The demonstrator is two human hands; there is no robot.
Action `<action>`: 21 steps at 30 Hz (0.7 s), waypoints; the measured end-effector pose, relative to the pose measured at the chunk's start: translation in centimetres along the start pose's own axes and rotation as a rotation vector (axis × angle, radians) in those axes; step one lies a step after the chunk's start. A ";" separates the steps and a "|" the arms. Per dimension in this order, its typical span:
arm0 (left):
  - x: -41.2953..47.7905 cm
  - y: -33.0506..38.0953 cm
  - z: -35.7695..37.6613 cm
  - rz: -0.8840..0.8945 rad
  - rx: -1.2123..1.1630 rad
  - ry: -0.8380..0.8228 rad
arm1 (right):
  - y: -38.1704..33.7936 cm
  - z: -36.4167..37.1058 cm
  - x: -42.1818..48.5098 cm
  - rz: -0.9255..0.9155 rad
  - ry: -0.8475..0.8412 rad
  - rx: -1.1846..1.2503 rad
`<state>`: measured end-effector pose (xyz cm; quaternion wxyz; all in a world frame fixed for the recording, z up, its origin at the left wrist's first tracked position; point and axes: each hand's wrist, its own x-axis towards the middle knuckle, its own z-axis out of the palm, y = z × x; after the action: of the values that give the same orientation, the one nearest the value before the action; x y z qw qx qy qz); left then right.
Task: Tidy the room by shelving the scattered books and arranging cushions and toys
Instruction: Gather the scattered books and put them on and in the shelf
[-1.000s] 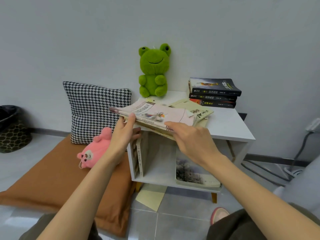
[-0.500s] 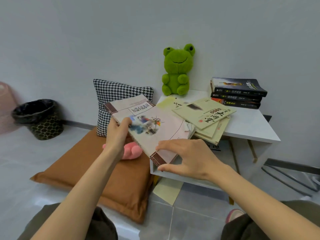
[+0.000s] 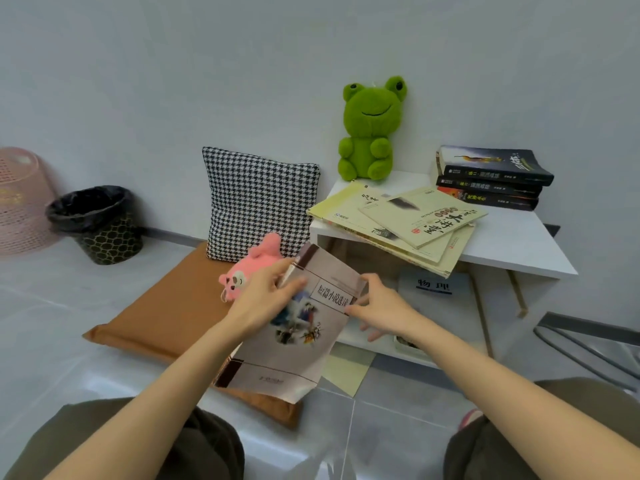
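Observation:
My left hand [image 3: 265,299] and my right hand [image 3: 381,308] both grip a pale pink paperback [image 3: 294,341], tilted upright in front of the white side table [image 3: 512,244]. Several yellow-green books [image 3: 398,220] lie fanned on the tabletop, overhanging its front edge. A stack of dark books [image 3: 491,178] and a green frog plush [image 3: 372,129] sit behind them. In the open shelf below stands a pale book [image 3: 434,303]. A pink plush [image 3: 249,268] lies on the brown floor cushion [image 3: 166,310], with a houndstooth cushion [image 3: 258,199] leaning on the wall behind.
A black-lined bin [image 3: 97,223] and a pink mesh basket [image 3: 19,199] stand by the wall at left. A yellow sheet [image 3: 346,372] lies on the tiled floor under the table. Cables [image 3: 588,348] run along the floor at right. My knees fill the bottom corners.
I have pulled the pink paperback off the tabletop pile and down toward me, turning it from flat to nearly upright. My view has swung left, bringing the bin and basket in.

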<state>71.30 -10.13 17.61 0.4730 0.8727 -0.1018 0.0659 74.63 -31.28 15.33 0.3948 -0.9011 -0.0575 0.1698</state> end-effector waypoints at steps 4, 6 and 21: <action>0.1 -1.0 1.8 -0.009 0.008 -0.039 | 1.5 1.0 0.4 0.261 -0.198 0.283; 0.3 -1.2 2.8 -0.014 -0.047 -0.040 | 2.7 1.9 0.9 0.300 -0.256 0.430; 5.7 -4.8 9.9 -0.120 -0.063 -0.081 | 9.9 2.5 10.3 0.327 0.285 0.854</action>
<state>78.19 -16.57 9.55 0.4987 0.8639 -0.0702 -0.0011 83.11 -33.86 3.89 0.7017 -0.6699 0.2146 0.1131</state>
